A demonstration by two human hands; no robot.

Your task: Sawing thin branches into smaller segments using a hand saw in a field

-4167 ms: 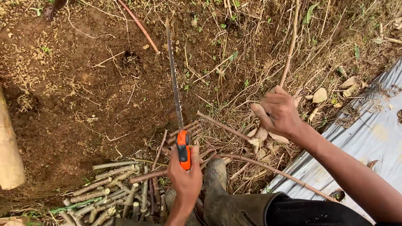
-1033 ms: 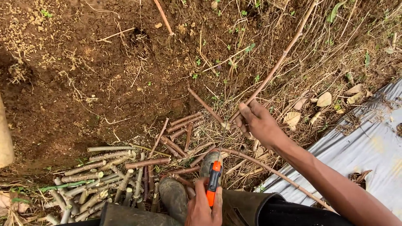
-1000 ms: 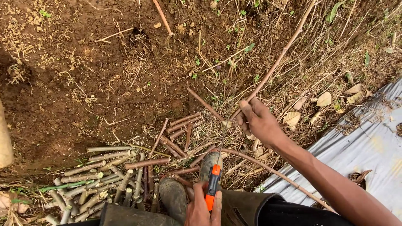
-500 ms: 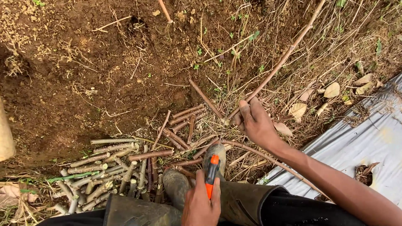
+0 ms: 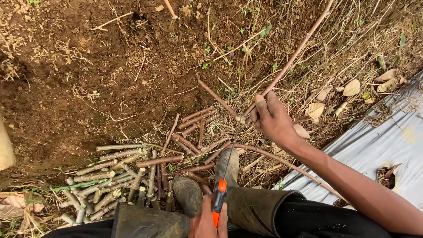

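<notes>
- Head view: the right hand (image 5: pixel 274 118) was seen closed around a long brown stem (image 5: pixel 294 53), which slanted away toward 1 o'clock over dry grass (image 5: pixel 352 48).
- The left hand (image 5: pixel 207 220), at 6 o'clock in the frame, was wrapped around the orange handle of a saw (image 5: pixel 219 200); its thin blade was seen running up toward the gripped stem.
- Where the blade met the stem could not be made out clearly.
- Two muddy rubber boots (image 5: pixel 187 194) were planted just beside the saw handle.
- A heap of cut stem pieces (image 5: pixel 119 169) was laid at 9 o'clock of the boots, with more short pieces at 12 o'clock of them.
- Bare brown soil (image 5: pixel 88 75) was spread across the upper left.
- A grey plastic sheet (image 5: pixel 379 145) was stretched along the ground at 3 o'clock.
</notes>
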